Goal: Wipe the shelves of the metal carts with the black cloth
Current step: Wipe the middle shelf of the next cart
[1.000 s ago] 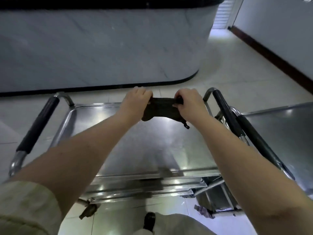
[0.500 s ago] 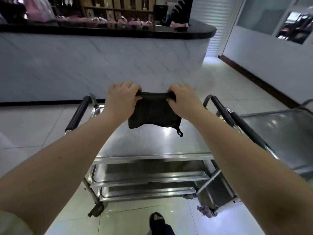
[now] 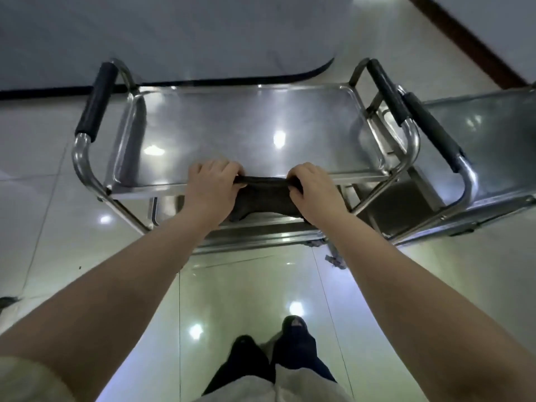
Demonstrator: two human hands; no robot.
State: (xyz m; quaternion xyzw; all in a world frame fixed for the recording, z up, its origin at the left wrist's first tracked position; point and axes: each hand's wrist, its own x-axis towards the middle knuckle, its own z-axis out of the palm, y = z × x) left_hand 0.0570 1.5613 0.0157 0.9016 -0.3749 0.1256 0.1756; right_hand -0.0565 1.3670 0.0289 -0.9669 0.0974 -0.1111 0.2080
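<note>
Both hands gripped cloth | left hand (image 3: pixel 213 185) and right hand (image 3: pixel 311 187) stretched black cloth (image 3: pixel 265 195) left-right | top shelf (image 3: pixel 246 132) just beyond, far side

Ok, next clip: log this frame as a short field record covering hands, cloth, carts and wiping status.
left hand: gripping the cloth's left end
right hand: gripping the cloth's right end
black cloth: stretched between both hands, by the top shelf's near edge
near cart, top shelf: bare, shiny
second cart: close alongside on the right
wiping status: cannot tell if the cloth touches the shelf
</note>
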